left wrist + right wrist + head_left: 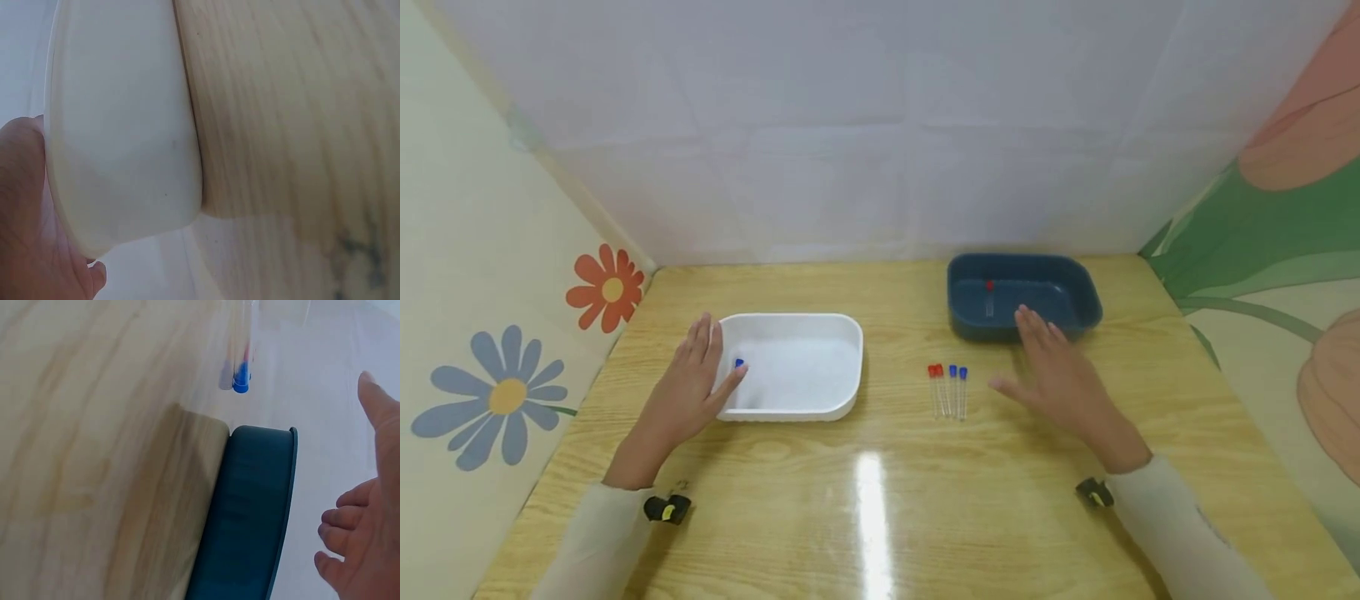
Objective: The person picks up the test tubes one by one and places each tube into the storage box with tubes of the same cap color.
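Note:
In the head view my left hand (685,392) is at the left end of a white plastic tray (805,367), fingers extended and thumb over the tray's edge; whether it touches is unclear. A blue-capped piece (740,362) lies inside, partly hidden by the thumb. My right hand (1063,383), spread and holding nothing, hovers by the front of a dark blue tray (981,329). Inside that tray lies a clear tube with a red cap (990,286). Between the trays, two red-capped tubes (940,392) and two blue-capped tubes (963,396) lie side by side on the table.
The wood-grain table (775,500) meets a white sheet (820,192) at the back. Walls with painted flowers flank it left and right. A small black wrist device (667,509) sits on the left sleeve, another (1095,492) by the right.

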Tool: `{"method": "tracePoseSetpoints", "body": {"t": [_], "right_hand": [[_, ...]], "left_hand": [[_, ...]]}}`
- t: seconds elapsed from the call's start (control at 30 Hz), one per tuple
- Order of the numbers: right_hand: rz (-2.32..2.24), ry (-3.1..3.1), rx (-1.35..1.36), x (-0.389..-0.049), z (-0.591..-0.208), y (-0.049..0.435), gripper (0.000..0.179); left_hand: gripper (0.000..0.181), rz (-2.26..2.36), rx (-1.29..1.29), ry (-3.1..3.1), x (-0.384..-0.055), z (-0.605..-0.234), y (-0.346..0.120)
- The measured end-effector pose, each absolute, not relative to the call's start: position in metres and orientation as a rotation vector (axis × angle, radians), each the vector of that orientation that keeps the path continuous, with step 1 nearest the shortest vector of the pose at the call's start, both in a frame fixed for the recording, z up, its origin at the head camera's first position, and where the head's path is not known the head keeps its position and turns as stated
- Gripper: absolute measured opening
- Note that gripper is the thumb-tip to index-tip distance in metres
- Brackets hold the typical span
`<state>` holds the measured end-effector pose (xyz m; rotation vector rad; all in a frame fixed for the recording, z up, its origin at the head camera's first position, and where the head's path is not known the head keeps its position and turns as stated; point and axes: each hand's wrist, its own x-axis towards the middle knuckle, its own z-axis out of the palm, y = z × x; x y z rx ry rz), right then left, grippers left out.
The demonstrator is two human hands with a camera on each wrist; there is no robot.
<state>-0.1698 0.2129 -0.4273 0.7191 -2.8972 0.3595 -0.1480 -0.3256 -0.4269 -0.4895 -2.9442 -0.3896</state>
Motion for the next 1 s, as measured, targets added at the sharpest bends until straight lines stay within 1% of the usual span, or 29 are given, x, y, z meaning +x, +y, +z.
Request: {"method": "tracePoseSetpoints", "body": {"t": [0.17,0.33,0.73,1.0], "right_hand": [[0.408,-2.903,0.742,-0.165,-0.431,0.210,0.104],[0.395,-2.921,0.805,-0.162,-0.430,0.205,0.104],[0.384,-2.933,0.924,-0.159,-0.432,0.190,0.104],[0.404,-2.967,0.944,-0.162,-0.439,0.185,0.106]], "left_hand": [[0.082,-0.406,-0.501,-2.964,-0.146,-0.428,-0.330],[0.085,-0.413,-0.513,-2.990,-0.143,-0.431,-0.334],[0.106,-0.363,-0.512,-3.064,-0.146,-0.433,-0.338],[0.114,-0.363,-0.508,-3.079,-0.146,-0.432,-0.337]]}}
